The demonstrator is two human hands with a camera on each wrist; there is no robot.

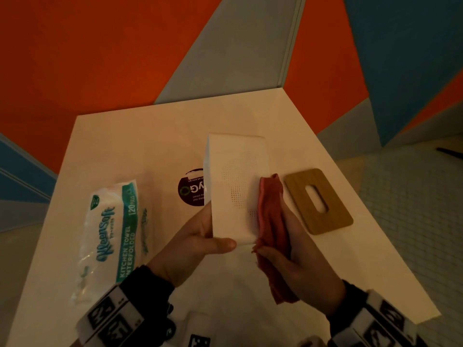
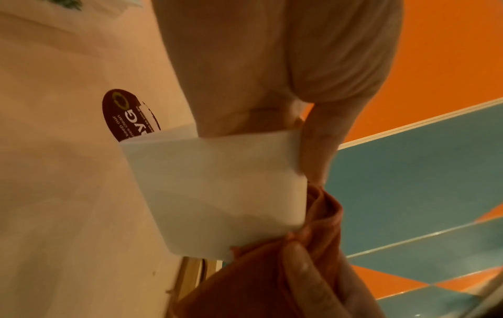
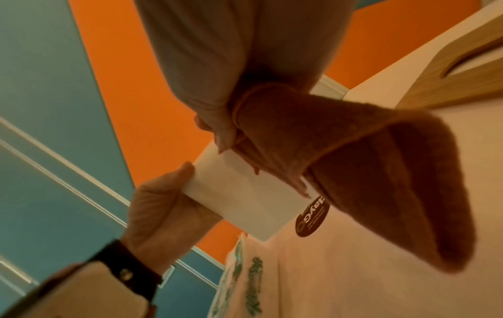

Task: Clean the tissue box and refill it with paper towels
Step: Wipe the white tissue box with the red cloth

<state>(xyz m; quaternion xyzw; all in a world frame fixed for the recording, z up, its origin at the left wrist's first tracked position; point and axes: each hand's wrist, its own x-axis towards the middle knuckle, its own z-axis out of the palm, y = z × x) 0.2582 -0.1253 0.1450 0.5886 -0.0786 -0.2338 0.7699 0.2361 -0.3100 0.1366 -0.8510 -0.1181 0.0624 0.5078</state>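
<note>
Hands meet at the centre of the head view over a white table [image 1: 155,146]. The left hand [image 1: 198,244] grips the near end of a white tissue box [image 1: 235,186], thumb laid across the bottom edge and fingers wrapped round the far side, holding the box lifted off the tabletop with its perforated face turned up. The right hand [image 1: 295,261] clutches a red cloth [image 1: 273,221], fingers curled round the bunched fabric and pressing it against the box's right long edge; a loose tail of cloth hangs below the hand. The left wrist view shows the cloth touching the box's lower corner, and the right wrist view shows the fingertips [image 3: 226,137] pinning the cloth to the box's end.

Just right of the cloth, a wooden lid [image 1: 318,201] with an oval slot lies flat on the table, close to the right edge. At lower left of the frame, a wrapped pack of paper towels [image 1: 110,236] lies lengthwise, well apart from the box. A dark round sticker [image 1: 190,191] sits on the tabletop, partly hidden behind the box's left side. Bare tabletop lies beyond the box toward the upper edge, and between the pack and the left hand. Orange, grey and blue wall panels [image 1: 100,51] rise behind the table.
</note>
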